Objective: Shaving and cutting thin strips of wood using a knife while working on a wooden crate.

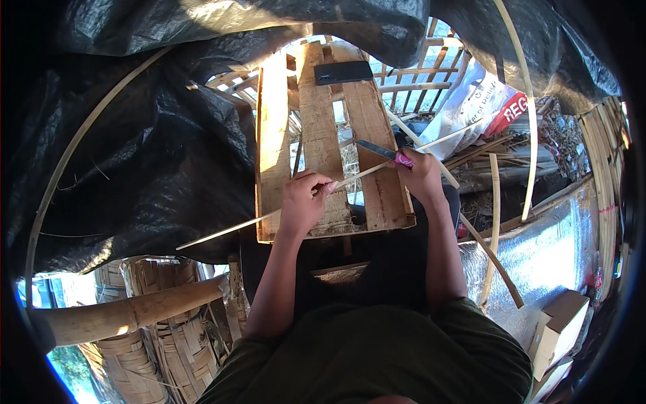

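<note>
A long, thin bamboo strip (365, 174) runs slantwise over a slatted wooden board (319, 128), from low left to high right. My left hand (304, 202) pinches the strip over the board's near part. In my right hand (422, 176) is a knife (377, 149) with a pink handle, its dark blade pointing up and left above the strip. The strip passes by the fingers of my right hand; whether they also grip it is hidden. Between the hands the strip looks pale and straight.
A black phone (343, 73) lies at the board's far end. Bamboo pieces (494, 209) lean on the right, beside a white and red sack (481, 104). Black plastic sheeting (134, 155) hangs at left, above a thick bamboo pole (141, 311). A cardboard box (558, 330) stands at lower right.
</note>
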Demonstrator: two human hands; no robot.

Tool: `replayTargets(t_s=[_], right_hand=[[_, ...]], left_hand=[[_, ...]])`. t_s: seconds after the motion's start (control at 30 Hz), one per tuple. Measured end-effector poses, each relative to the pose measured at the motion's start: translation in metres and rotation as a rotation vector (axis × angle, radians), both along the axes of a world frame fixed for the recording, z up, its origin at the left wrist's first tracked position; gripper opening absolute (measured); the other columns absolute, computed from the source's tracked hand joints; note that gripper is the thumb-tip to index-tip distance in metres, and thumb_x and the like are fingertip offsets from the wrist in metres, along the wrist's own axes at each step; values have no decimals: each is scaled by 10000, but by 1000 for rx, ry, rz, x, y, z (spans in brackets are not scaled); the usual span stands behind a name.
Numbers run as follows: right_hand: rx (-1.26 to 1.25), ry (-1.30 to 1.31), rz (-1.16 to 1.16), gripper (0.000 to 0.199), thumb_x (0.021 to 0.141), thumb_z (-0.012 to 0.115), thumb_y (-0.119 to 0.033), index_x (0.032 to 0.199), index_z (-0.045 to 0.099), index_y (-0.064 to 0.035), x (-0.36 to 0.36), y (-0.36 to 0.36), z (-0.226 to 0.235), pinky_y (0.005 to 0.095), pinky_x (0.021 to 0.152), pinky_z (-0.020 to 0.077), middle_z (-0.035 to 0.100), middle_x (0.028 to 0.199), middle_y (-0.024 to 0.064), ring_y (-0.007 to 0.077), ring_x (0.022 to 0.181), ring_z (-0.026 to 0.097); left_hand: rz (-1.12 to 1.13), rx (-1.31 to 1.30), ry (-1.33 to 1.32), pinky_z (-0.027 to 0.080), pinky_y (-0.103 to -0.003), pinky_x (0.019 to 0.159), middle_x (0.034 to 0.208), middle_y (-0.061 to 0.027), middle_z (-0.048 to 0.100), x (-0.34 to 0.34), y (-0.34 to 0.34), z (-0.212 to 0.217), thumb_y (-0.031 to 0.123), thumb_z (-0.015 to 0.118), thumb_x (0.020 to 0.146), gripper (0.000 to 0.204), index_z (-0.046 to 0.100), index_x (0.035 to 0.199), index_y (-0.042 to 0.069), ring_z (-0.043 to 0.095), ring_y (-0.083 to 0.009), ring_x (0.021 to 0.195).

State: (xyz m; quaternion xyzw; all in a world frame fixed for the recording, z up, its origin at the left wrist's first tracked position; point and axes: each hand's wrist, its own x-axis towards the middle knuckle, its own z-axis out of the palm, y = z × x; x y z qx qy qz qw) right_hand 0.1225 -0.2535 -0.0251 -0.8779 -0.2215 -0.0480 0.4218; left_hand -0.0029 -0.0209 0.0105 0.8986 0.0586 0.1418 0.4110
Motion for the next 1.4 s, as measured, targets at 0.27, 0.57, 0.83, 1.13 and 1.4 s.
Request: replayTargets(t_s=[0.27, 0.57, 0.83, 1.13, 1.4], right_hand=[[-66, 18, -19, 225, 781, 780, -210, 845, 653, -37, -9, 4, 7, 442, 627, 485, 648, 735, 182, 398, 737, 636], [-76, 40, -125, 255, 797, 774, -236, 832, 623, -33, -19, 11, 3, 454, 611, 459, 621, 692, 184, 408, 700, 613], [-49, 6, -151, 232, 795, 768, -211, 794, 617, -35, -18, 15, -2, 468, 610, 456, 616, 692, 189, 426, 717, 610], [-87, -24, -142, 217, 793, 765, -213, 812, 632, -43, -18, 17, 3, 474, 624, 464, 633, 721, 195, 429, 743, 620], [-71, -69, -56, 231, 767, 788, -191, 842, 649, -22, -26, 29, -3, 430, 606, 478, 629, 737, 196, 406, 709, 612]], left_hand=[[64, 27, -18, 502, -312, 638, 785, -116, 658, -5, 8, -11, -18, 690, 825, 50, 646, 843, -6, 657, -205, 690], [320, -55, -94, 511, -311, 688, 811, -107, 681, -12, 39, 20, 10, 709, 823, 45, 693, 866, 16, 648, -193, 690], [339, 492, -420, 502, -372, 848, 1088, -140, 670, 2, 75, 60, 1, 627, 887, 157, 676, 1034, 19, 635, -302, 941], [-43, -21, 177, 408, -419, 1055, 1324, -165, 564, 6, 54, 24, 168, 634, 926, 420, 547, 1308, 18, 505, -334, 1268], [-190, 441, -34, 428, -445, 985, 1147, -106, 641, 15, -18, -2, 225, 711, 853, 420, 608, 1227, 65, 555, -314, 1150]])
